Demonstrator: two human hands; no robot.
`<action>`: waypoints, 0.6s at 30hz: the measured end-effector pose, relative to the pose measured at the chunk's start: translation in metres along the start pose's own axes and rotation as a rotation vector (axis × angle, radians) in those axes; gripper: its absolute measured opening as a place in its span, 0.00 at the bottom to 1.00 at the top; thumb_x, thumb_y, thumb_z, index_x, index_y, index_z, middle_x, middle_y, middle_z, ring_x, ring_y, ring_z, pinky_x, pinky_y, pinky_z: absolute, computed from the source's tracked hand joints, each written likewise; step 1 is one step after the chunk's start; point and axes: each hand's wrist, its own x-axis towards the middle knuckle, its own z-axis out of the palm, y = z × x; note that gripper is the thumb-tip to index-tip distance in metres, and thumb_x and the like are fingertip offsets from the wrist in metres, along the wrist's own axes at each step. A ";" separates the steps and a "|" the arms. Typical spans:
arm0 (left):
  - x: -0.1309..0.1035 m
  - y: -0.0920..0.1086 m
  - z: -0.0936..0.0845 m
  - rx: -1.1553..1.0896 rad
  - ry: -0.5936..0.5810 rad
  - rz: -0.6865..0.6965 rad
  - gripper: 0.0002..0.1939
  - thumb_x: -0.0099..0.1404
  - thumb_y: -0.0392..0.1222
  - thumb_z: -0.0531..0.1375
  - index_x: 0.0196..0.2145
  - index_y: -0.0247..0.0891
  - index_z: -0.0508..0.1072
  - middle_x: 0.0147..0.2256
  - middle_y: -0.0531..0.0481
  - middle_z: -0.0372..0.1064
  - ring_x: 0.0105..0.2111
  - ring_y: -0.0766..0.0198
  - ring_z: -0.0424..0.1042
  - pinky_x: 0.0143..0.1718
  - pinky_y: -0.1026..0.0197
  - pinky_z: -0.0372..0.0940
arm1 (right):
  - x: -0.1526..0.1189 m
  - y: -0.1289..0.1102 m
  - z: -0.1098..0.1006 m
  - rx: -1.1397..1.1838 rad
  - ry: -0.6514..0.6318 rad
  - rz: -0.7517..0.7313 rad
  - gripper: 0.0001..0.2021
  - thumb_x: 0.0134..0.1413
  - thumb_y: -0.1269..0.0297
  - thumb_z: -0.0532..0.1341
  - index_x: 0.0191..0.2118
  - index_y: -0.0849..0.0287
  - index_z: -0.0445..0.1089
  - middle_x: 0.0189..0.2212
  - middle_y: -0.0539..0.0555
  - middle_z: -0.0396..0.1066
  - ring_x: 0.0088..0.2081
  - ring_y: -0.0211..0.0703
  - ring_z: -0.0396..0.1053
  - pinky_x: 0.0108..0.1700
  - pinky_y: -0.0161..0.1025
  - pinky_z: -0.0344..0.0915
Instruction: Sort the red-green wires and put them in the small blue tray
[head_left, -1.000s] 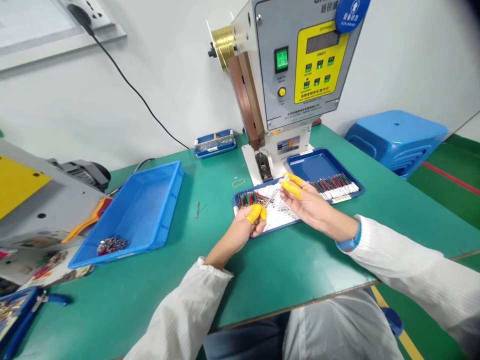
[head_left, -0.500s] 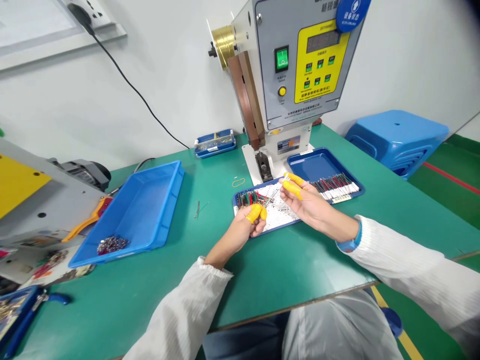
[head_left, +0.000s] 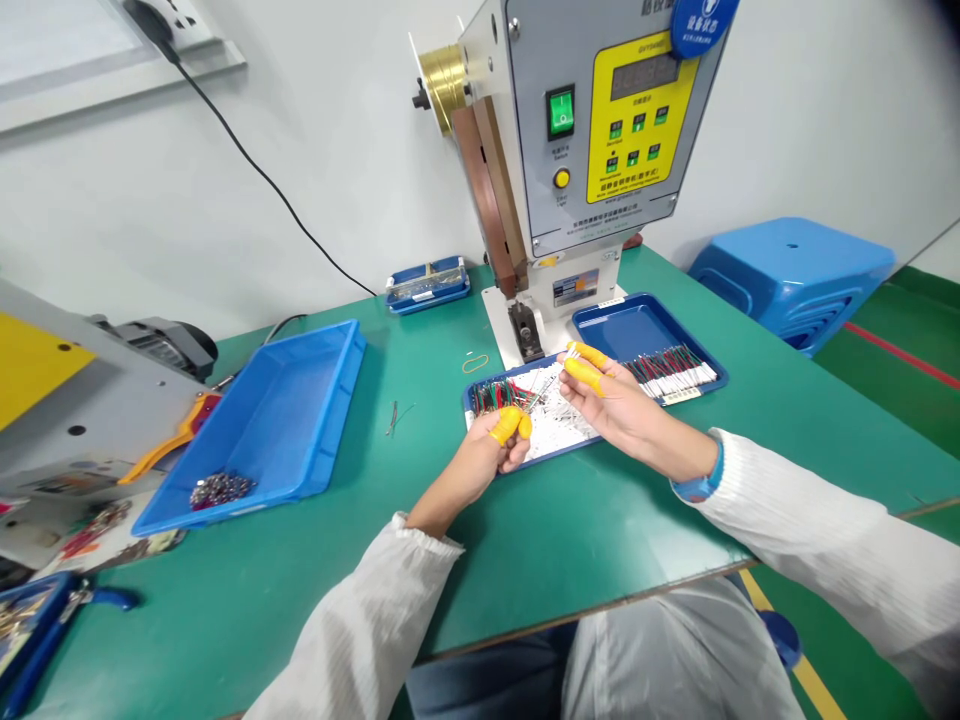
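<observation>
My left hand (head_left: 499, 440), with yellow finger covers, is closed on the lower end of thin wires (head_left: 541, 393) above the front tray. My right hand (head_left: 604, 393), also with yellow finger covers, pinches the white upper ends of the wires. Beneath both hands lies a blue tray (head_left: 555, 452) with white pieces and bundles of red, green and black wires (head_left: 495, 395). To its right, a second blue tray (head_left: 626, 325) holds a row of wires with white ends (head_left: 675, 372). My fingers partly hide the held wires.
A grey crimping machine (head_left: 555, 220) stands behind the trays. At the left are a large blue bin (head_left: 281, 400) with small metal parts (head_left: 221, 490), and another machine (head_left: 45, 400). Loose wires (head_left: 394, 418) lie on the green table (head_left: 337, 590). A blue stool (head_left: 795, 265) is at the right.
The whole view has shifted slightly. Both hands keep nearly the same pose over the tray, with the wires still between them.
</observation>
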 end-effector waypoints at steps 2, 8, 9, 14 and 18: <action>0.000 0.000 0.000 -0.002 -0.009 0.004 0.24 0.69 0.63 0.58 0.33 0.37 0.65 0.18 0.59 0.56 0.15 0.73 0.51 0.18 0.68 0.45 | 0.000 -0.001 0.000 0.002 0.002 0.002 0.17 0.43 0.66 0.78 0.41 0.50 0.78 0.38 0.46 0.79 0.37 0.34 0.74 0.42 0.32 0.72; -0.001 0.001 0.001 -0.002 -0.002 -0.005 0.24 0.68 0.64 0.59 0.33 0.37 0.65 0.18 0.59 0.56 0.16 0.73 0.51 0.18 0.68 0.45 | 0.000 0.000 -0.001 -0.005 0.026 0.016 0.20 0.40 0.67 0.79 0.41 0.49 0.77 0.38 0.46 0.79 0.37 0.35 0.74 0.40 0.33 0.71; -0.001 0.001 0.001 0.000 -0.002 -0.005 0.25 0.68 0.65 0.59 0.33 0.37 0.65 0.18 0.59 0.56 0.16 0.73 0.51 0.18 0.68 0.45 | 0.000 0.001 -0.001 -0.009 0.028 0.016 0.20 0.40 0.67 0.79 0.41 0.49 0.77 0.38 0.46 0.79 0.37 0.35 0.74 0.40 0.33 0.71; -0.002 0.002 0.002 0.001 -0.004 0.001 0.26 0.67 0.66 0.59 0.33 0.37 0.65 0.18 0.59 0.56 0.16 0.73 0.51 0.18 0.67 0.44 | 0.001 0.001 -0.001 -0.011 0.029 0.018 0.21 0.39 0.67 0.80 0.41 0.48 0.77 0.38 0.45 0.79 0.37 0.35 0.74 0.39 0.33 0.70; -0.002 0.002 0.002 0.005 -0.012 0.003 0.27 0.67 0.67 0.58 0.34 0.37 0.66 0.19 0.59 0.56 0.16 0.73 0.50 0.18 0.67 0.44 | 0.000 0.001 0.000 0.002 0.026 0.048 0.19 0.41 0.66 0.79 0.41 0.49 0.77 0.37 0.45 0.79 0.36 0.34 0.74 0.37 0.32 0.70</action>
